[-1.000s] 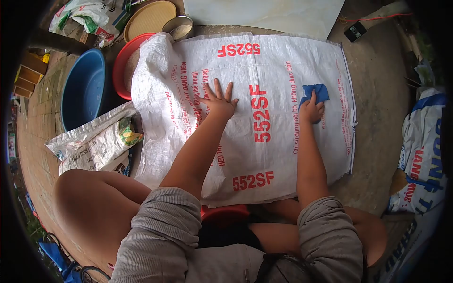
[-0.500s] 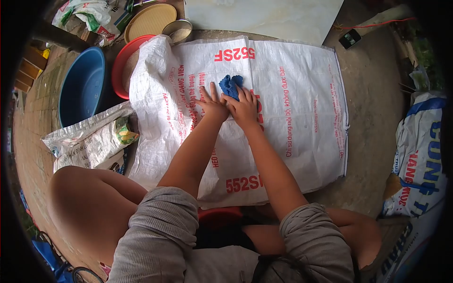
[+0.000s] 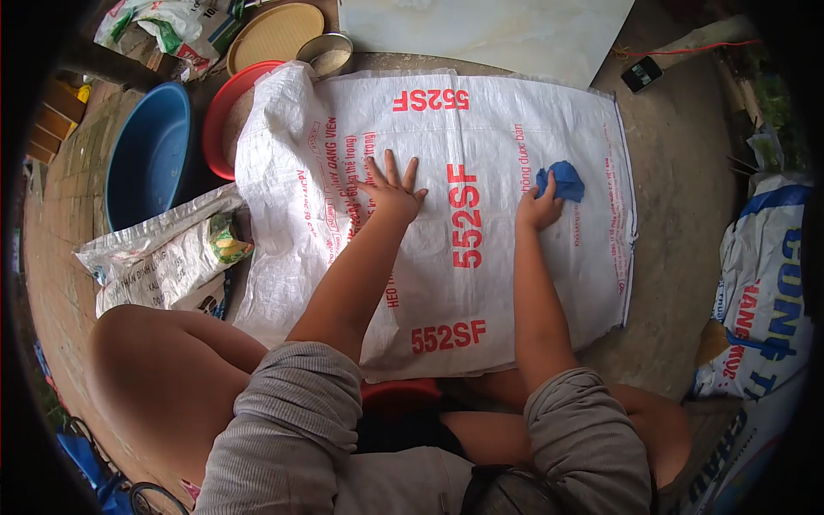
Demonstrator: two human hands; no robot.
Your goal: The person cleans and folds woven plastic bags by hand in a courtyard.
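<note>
While my left hand (image 3: 395, 199) lay flat on the big white woven sack (image 3: 584, 283), its fingers spread well apart and gripping nothing, my right hand (image 3: 539, 209) had its fingers bent around a blue cloth (image 3: 565, 184), part of it bunched against them and the rest spreading beyond. The cloth rested against the sack's printed face, between the large red lettering and the stitched edge on my right.

The sack lay spread out in front of my folded legs, its end on my left rumpled beside the red basin (image 3: 215, 129). I judged it light for its size, thin and limp, with a slick weave that would slide or ruck up unless a palm bore down on it. The stitched edge looked the firmest place to take hold, and both hands set wide apart there would have kept it from folding. The cloth seemed soft and nearly weightless, nothing that could break; a loose pinch at its gathered middle looked enough, though I could not tell whether it was damp.

Beyond the red basin stood a metal bowl (image 3: 330, 62) with something pale inside, and a blue tub (image 3: 154, 163) stood farther out on my left.
</note>
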